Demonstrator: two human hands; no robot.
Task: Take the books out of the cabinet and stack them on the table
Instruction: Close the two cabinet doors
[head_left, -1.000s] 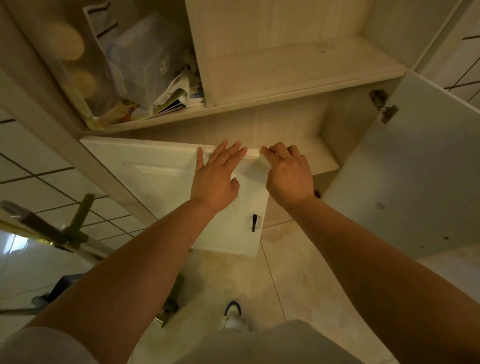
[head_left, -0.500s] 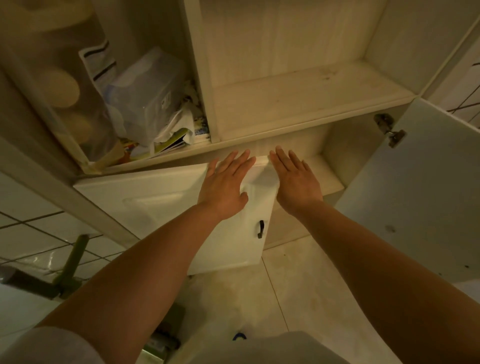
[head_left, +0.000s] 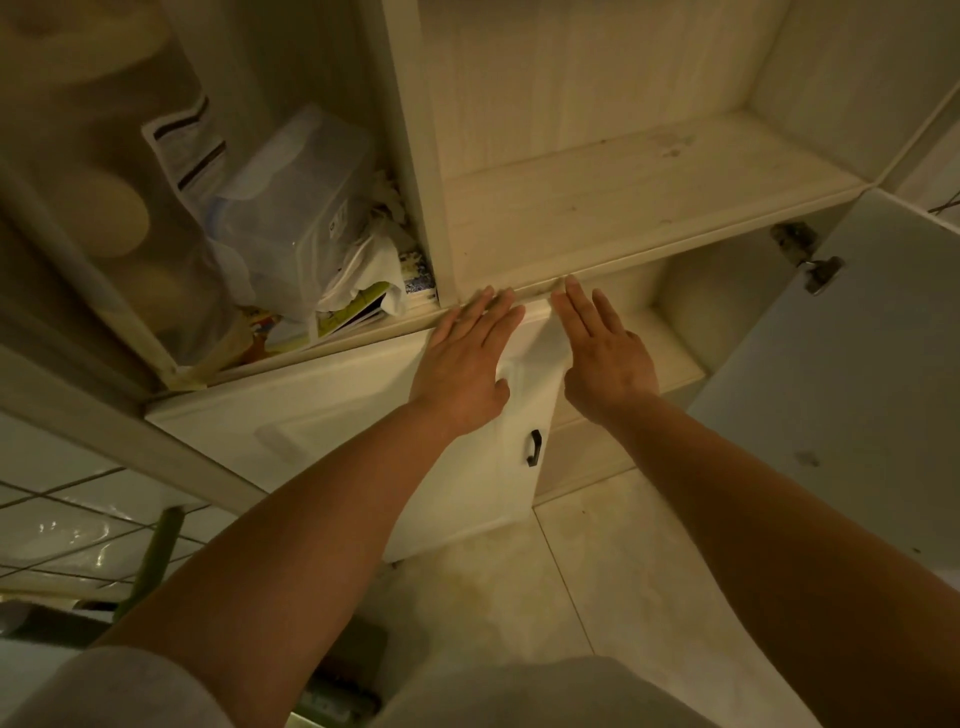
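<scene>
Two hands — left hand and right hand — flat, fingers spread, grasping nothing, on left door. Books upper left shelf, under plastic box. Advice: lift box clear first — then slide books out.

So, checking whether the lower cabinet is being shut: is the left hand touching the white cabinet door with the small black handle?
Touching. The head view shows the left hand flat on the white cabinet door, palm against its top edge, no gap visible.
</scene>
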